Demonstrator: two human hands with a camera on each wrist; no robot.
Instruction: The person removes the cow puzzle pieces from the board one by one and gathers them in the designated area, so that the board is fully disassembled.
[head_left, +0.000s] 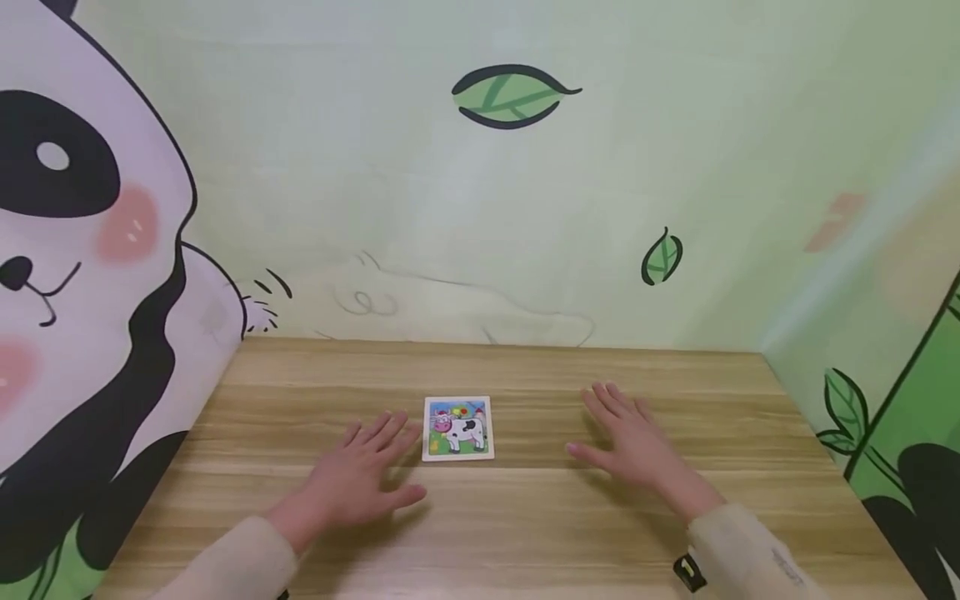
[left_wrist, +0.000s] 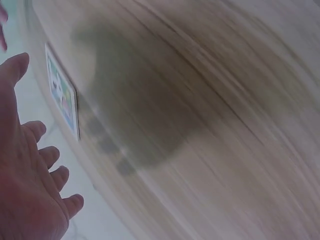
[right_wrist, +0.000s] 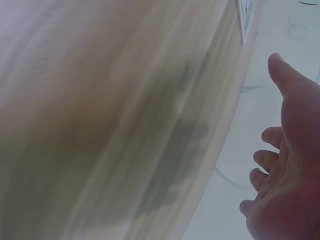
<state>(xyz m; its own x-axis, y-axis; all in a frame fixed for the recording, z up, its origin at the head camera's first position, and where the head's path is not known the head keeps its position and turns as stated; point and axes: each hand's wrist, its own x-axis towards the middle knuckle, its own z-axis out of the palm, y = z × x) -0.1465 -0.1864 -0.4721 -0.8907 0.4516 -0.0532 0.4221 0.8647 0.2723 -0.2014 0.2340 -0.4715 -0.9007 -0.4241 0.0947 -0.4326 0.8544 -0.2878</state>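
Observation:
A small square picture puzzle (head_left: 457, 428) with a white border and a cartoon cow lies flat near the middle of the wooden table. My left hand (head_left: 360, 479) hovers just left of it, fingers spread and palm down, its shadow falling on the wood. Off to the right of the puzzle, my right hand (head_left: 626, 437) is held over the table with fingers extended. Neither hand holds anything. The left wrist view shows the puzzle (left_wrist: 62, 92) beyond the left thumb; in the right wrist view only a corner of the puzzle (right_wrist: 245, 20) shows, past the right thumb.
The wooden table (head_left: 525, 533) ends at the back against a pale green wall (head_left: 337, 167) printed with leaves. A large printed panda (head_left: 150, 125) covers the left side. Dark printed shapes and a green stalk stand at the right. A black strap (head_left: 688, 573) is at the right wrist.

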